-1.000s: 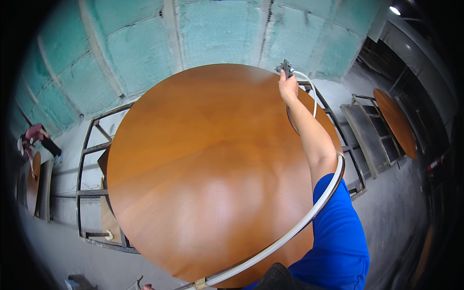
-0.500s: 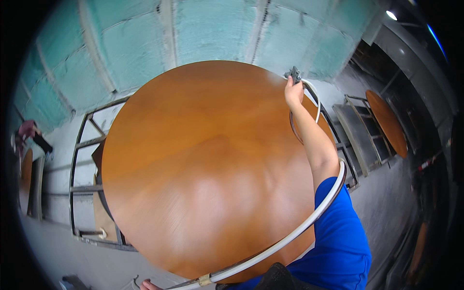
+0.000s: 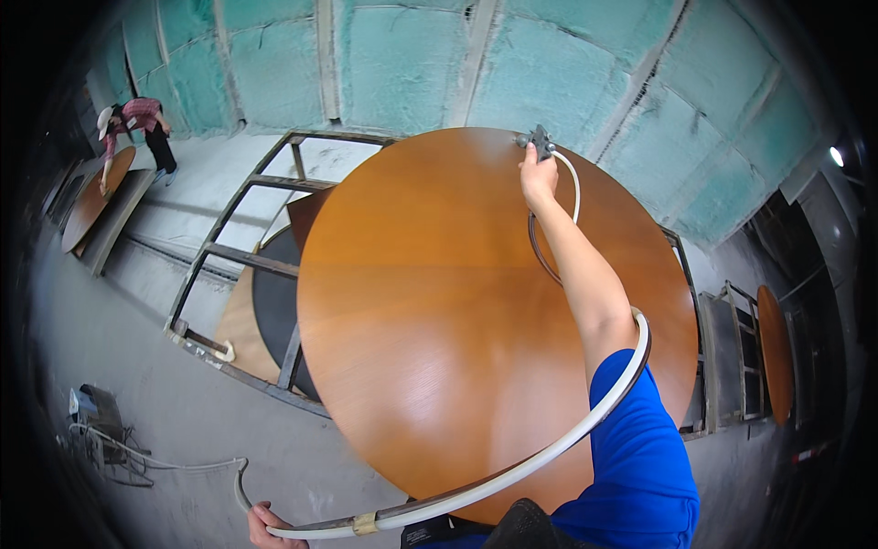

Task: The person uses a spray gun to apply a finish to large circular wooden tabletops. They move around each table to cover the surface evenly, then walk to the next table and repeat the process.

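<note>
Your right hand (image 3: pixel 538 179) is clamping the spray gun (image 3: pixel 541 143) near the far edge of the round wooden tabletop (image 3: pixel 439 302), a bit right of center. Your left hand (image 3: pixel 271 530), well apart from it, is gripping the white hose (image 3: pixel 512 479) off the tabletop's near left edge, the hose bending past your right elbow. Tabletop is lying on a dark metal frame (image 3: pixel 222 220) jutting past its left edge.

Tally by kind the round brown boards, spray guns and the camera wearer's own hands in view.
Round brown boards: 3 (large board, far-left board, far-right board)
Spray guns: 1 (grey spray gun)
Wearer's own hands: 2 (left hand, right hand)
Total: 6
</note>
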Demonstrator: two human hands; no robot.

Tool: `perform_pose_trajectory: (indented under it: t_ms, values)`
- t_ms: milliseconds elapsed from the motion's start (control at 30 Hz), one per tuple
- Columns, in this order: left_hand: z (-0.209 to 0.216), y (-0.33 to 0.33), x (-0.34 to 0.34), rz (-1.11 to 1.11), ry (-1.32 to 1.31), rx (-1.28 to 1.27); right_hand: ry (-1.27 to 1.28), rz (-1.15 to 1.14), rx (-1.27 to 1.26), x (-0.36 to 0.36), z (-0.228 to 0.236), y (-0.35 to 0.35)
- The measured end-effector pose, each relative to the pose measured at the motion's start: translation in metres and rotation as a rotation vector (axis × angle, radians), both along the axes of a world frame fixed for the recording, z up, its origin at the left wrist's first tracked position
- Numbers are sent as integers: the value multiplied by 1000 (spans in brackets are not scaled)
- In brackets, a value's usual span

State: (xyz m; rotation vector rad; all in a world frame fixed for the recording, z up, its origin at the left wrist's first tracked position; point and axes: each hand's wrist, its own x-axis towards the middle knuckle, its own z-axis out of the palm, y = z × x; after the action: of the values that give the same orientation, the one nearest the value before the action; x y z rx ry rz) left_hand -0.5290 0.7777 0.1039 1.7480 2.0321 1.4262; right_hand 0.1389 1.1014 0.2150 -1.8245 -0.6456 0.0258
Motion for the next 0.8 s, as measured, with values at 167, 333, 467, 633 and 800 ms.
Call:
perform_pose_trajectory:
  t_ms: [167, 333, 467, 633, 800]
  values:
    - [2, -12, -22, 74, 8, -30, 16, 131, 13, -65, 10, 43]
    - [6, -23, -17, 131, 11, -37, 68, 260, -71, -89, 20, 40]
    - [12, -28, 7, 115, -8, -6, 9, 157, -86, -45, 11, -2]
    - [38, -44, 66, -10, -23, -110, 6, -51, -83, 70, -2, -112]
    - [65, -62, 131, -186, 127, -115, 27, -267, -76, 191, -3, -252]
